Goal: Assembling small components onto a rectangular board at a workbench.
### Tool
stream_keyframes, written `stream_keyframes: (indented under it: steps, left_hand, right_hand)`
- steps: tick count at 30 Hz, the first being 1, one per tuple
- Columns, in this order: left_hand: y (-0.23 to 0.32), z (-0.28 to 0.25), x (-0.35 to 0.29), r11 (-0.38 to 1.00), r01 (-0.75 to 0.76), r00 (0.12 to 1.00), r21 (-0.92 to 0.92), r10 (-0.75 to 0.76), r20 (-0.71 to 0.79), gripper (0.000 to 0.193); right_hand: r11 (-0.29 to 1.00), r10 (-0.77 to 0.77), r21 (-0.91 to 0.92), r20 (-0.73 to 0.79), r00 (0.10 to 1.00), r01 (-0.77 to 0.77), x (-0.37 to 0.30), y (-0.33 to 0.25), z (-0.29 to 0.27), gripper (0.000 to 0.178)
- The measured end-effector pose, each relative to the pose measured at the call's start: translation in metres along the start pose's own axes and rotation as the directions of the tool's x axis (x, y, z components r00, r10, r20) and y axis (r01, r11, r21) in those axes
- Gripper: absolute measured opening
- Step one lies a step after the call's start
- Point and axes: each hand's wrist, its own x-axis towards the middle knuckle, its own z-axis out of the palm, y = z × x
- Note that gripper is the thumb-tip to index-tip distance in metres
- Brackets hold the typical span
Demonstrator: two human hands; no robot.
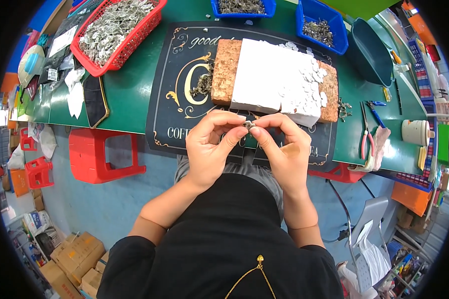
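My left hand (208,144) and my right hand (287,147) meet at the table's near edge. Pinched between both thumbs and forefingers is a small silvery piece (249,125), too small to make out its kind. Just beyond the fingers, a white block (257,74) rests on a speckled brown block (226,72). Many small flat white pieces (304,74) are scattered over its right part. Left of the blocks sits a little heap of dark metal bits (203,83). All this stands on a black printed mat (159,94).
A red basket (127,52) full of silvery pieces stands far left. Two blue trays (341,37) of dark metal parts and a dark green basin (369,52) are at the back. Pink-handled pliers (367,142) and blue-handled pliers (376,114) lie right. A red stool (92,157) stands below.
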Motion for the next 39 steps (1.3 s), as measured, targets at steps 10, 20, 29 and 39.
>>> stream_keyframes:
  steps: [10, 20, 29, 39]
  left_hand:
    - [0.009, -0.007, 0.008, 0.935, -0.065, 0.997, 0.350, 0.044, 0.068, 0.025]
    - [0.000, -0.006, 0.032, 0.365, -0.398, 0.916, 0.842, 0.215, 0.340, 0.040]
    - [-0.005, -0.007, 0.034, 0.325, -0.423, 0.898, 0.846, 0.273, 0.344, 0.033]
    - [-0.007, -0.005, 0.033, 0.300, -0.420, 0.892, 0.856, 0.312, 0.329, 0.029]
  right_hand:
    - [0.938, -0.135, -0.316, 0.039, 0.990, 0.140, 0.005, -0.008, -0.006, 0.007]
    - [0.687, -0.361, -0.616, 0.171, 0.917, 0.385, 0.030, -0.002, -0.003, 0.010]
    - [0.662, -0.461, -0.611, 0.124, 0.879, 0.434, 0.030, 0.007, 0.003, 0.015]
    - [0.655, -0.429, -0.644, 0.115, 0.896, 0.396, 0.029, 0.005, 0.003, 0.014]
